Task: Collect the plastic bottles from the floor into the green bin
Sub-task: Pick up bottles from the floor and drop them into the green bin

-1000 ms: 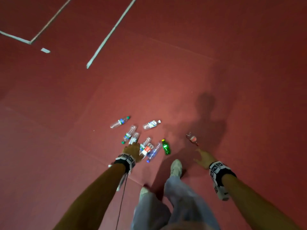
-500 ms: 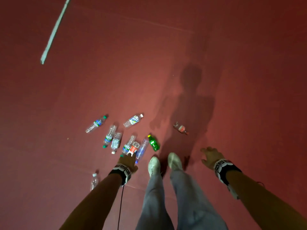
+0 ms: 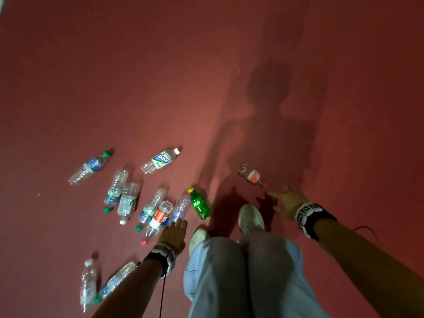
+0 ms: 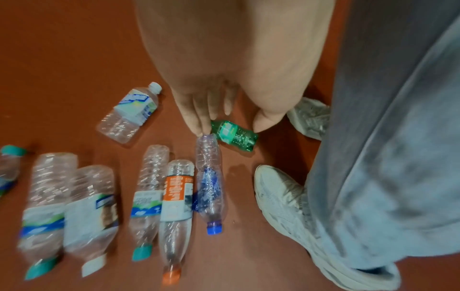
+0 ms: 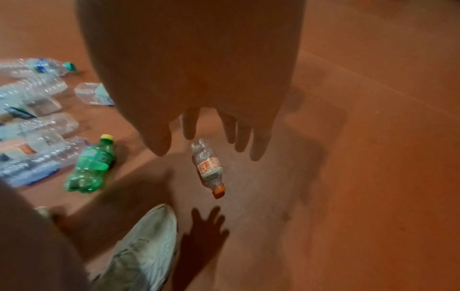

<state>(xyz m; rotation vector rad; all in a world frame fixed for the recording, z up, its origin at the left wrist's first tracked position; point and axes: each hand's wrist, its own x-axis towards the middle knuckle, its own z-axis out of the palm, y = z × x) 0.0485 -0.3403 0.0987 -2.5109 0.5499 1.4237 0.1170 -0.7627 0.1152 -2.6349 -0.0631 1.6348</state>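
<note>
A: Left of the green soda bottle (image 3: 200, 204) lies the main scatter: a green-capped water bottle (image 3: 88, 167) farthest out, a white-capped one with a blue-and-white label (image 3: 158, 161) beyond the rest, then a tight row ending in the orange-labelled bottle (image 3: 159, 218) and the blue-capped bottle (image 3: 180, 209) just beside the soda bottle.

B: And the hands?

A: The left hand (image 3: 172, 235) hangs over that row, fingers straight and slack, holding nothing. Right of the soda bottle, past both shoes, the right hand (image 3: 289, 199) is spread wide and empty above a small orange-capped bottle (image 3: 252, 175) lying well apart from the others.

B: Risks?

A: I'd guess crowding. The row bottles touch or nearly touch, so a grab at one could knock its neighbours rolling. They look empty and light. The feet stand close to the soda bottle, and a step could kick or crush it.

B: What can't you see?

A: The green bin, in no view. Two more bottles (image 3: 88, 284) lie near the left forearm, one partly covered by it. The wrist views are smeared, and label print is unreadable.
</note>
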